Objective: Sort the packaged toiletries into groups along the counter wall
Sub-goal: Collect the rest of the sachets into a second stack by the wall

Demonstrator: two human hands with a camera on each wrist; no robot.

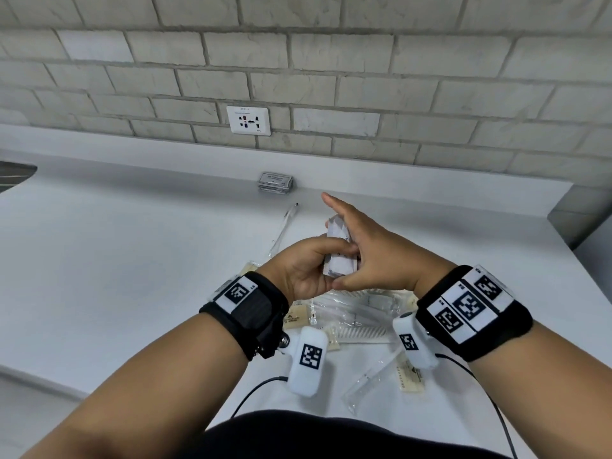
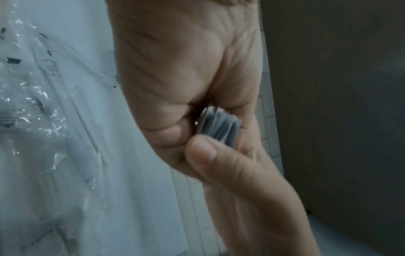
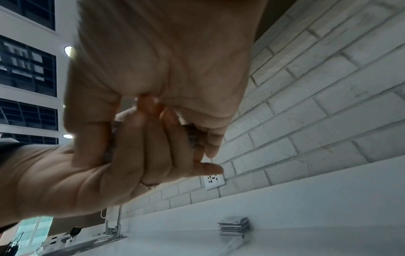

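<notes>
Both hands hold one bundle of white sachets [image 1: 339,260] above the counter [image 1: 132,260]. My left hand [image 1: 308,270] grips its near end, fingers curled round it. My right hand [image 1: 371,256] brackets the far side between thumb and fingers, index finger pointing toward the wall. The left wrist view shows the bundle [image 2: 219,126] edge-on in the palm. A neat stack of similar sachets [image 1: 275,183] sits against the wall ledge, also in the right wrist view [image 3: 234,226]. Clear-wrapped toiletries [image 1: 357,316], among them a comb [image 1: 361,332], lie below my hands.
A long thin wrapped item [image 1: 284,226] lies between my hands and the wall stack. A wall socket [image 1: 248,120] is above the ledge. A sink [image 1: 13,173] with a tap [image 3: 114,223] is far left. The counter ends at the right [image 1: 563,240].
</notes>
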